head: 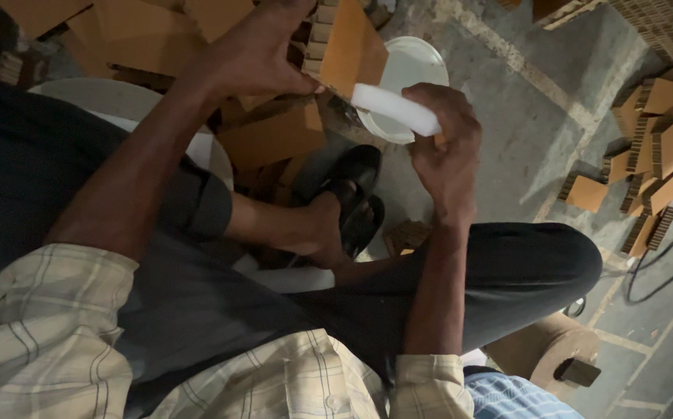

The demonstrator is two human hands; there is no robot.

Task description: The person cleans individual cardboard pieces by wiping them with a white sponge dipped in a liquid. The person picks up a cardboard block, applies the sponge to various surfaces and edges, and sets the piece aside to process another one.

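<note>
Checked sleeves nearest — right hand (449, 159) grips white stick (395, 109), left hand (262, 58) pinches cardboard piece (352, 46) over bowl (414, 66).

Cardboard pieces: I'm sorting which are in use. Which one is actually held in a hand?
The orange-brown cardboard piece at top centre, gripped by the left hand; the others lie loose on the floor.

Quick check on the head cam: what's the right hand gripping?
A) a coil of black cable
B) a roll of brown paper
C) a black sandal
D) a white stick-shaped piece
D: the right hand is closed around a white stick-shaped piece, held over the white bowl, while the left hand holds a brown cardboard piece; the black sandal is on a foot below.
</note>
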